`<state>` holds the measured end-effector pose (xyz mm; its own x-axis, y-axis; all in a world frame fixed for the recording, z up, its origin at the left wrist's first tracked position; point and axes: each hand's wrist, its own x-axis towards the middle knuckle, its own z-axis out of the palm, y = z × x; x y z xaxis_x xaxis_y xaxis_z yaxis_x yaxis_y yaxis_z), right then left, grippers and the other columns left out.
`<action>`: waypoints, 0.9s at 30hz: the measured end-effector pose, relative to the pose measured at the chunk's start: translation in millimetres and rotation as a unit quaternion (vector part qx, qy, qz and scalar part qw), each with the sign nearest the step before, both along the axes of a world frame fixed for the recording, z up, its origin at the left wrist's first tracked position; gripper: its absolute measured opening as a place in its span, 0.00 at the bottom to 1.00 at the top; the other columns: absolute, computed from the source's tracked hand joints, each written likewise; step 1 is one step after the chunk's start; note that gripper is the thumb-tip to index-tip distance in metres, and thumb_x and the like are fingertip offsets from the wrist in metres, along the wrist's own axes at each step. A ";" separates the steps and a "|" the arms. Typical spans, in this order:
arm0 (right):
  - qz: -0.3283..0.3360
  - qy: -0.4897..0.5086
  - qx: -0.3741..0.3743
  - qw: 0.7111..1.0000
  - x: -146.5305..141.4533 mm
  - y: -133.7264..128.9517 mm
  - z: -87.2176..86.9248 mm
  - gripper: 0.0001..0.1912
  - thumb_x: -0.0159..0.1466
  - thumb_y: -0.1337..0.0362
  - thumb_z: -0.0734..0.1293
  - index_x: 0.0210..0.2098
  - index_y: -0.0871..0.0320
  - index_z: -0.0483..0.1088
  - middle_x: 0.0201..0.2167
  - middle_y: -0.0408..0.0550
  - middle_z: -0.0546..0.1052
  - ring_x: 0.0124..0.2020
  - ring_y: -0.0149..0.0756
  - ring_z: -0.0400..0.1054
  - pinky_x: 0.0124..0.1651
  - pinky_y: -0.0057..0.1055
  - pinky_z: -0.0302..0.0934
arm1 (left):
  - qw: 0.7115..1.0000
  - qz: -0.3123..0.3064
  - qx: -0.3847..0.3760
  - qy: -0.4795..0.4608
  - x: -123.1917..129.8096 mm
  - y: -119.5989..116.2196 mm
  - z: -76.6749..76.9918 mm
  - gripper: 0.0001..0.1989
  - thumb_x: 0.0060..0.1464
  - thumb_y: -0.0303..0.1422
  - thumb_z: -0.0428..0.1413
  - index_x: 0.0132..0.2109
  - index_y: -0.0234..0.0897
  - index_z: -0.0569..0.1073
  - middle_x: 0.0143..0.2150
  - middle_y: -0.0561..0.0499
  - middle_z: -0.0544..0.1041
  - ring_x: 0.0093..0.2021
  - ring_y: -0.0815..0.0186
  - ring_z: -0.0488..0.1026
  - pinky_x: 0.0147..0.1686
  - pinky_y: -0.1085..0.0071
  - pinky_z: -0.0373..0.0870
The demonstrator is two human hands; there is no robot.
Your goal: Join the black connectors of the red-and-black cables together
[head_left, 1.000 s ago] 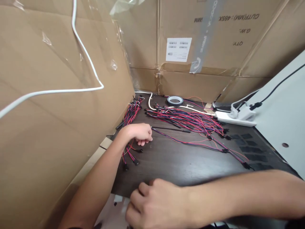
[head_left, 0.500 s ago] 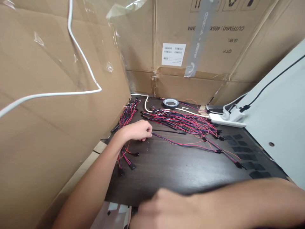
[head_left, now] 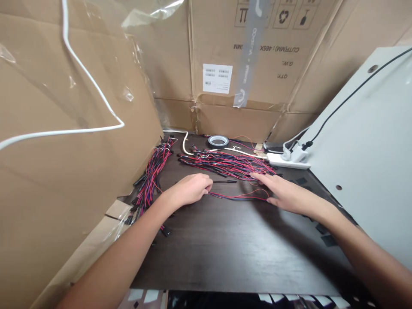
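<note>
On the dark table, my left hand is closed on the left end of a thin red-and-blue wire bundle. My right hand has its fingers apart over the right part of that bundle, thumb near the wires and fingertips by the edge of a large wire pile. A thin black piece lies just right of my left hand. Another pile of red and black wires lies along the left side, partly behind my left forearm.
A roll of black tape lies behind the large pile. A white power strip with plugs sits at the back right. Cardboard stands behind and left, a white panel right. Black tape pieces are at the right edge.
My right hand has moved from the near edge forward to the wires and shows spread fingers. My left hand stays closed on the bundle. The camera view has shifted.
</note>
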<state>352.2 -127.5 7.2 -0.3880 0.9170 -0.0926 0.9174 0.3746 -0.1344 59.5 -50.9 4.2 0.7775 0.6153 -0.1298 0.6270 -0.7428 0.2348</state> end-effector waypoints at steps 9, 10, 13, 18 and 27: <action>0.033 0.059 0.061 0.996 10.1 -15.7 -19.2 0.34 0.57 0.74 0.59 0.63 0.58 0.50 0.51 0.56 0.68 0.49 0.44 0.64 0.50 0.41 0.62 | 0.999 0.005 -0.035 0.003 -8.2 9.0 2.0 0.06 0.52 0.22 0.48 0.30 0.33 0.68 0.32 0.49 0.71 0.33 0.67 0.65 0.33 0.72 0.57; 0.034 0.062 0.060 0.996 10.1 -15.5 -20.6 0.33 0.58 0.74 0.58 0.63 0.59 0.50 0.49 0.56 0.69 0.48 0.44 0.65 0.48 0.41 0.62 | 0.999 0.006 -0.038 0.004 -8.7 9.6 2.3 0.06 0.51 0.22 0.48 0.30 0.33 0.68 0.32 0.49 0.71 0.33 0.67 0.65 0.33 0.72 0.57; 0.023 0.075 0.042 0.996 10.8 -15.2 -21.8 0.32 0.59 0.74 0.55 0.63 0.59 0.50 0.45 0.56 0.71 0.44 0.42 0.67 0.46 0.39 0.63 | 0.999 0.010 -0.048 0.009 -9.6 11.4 4.1 0.07 0.50 0.21 0.47 0.29 0.33 0.68 0.31 0.49 0.70 0.32 0.67 0.65 0.33 0.72 0.57; -0.001 0.100 0.003 0.995 17.1 -16.5 -21.0 0.36 0.56 0.75 0.57 0.64 0.57 0.46 0.42 0.53 0.71 0.42 0.39 0.67 0.45 0.36 0.62 | 0.997 0.021 -0.075 0.020 -9.8 14.1 9.0 0.07 0.48 0.21 0.47 0.29 0.33 0.68 0.29 0.50 0.71 0.31 0.68 0.65 0.33 0.73 0.58; -0.013 0.180 0.054 0.982 6.5 -31.5 5.4 0.31 0.56 0.74 0.59 0.59 0.58 0.51 0.36 0.48 0.71 0.35 0.34 0.66 0.39 0.32 0.62 | 0.989 0.051 0.021 0.137 23.3 -7.8 29.9 0.05 0.52 0.28 0.50 0.33 0.34 0.71 0.36 0.45 0.74 0.35 0.60 0.71 0.31 0.68 0.62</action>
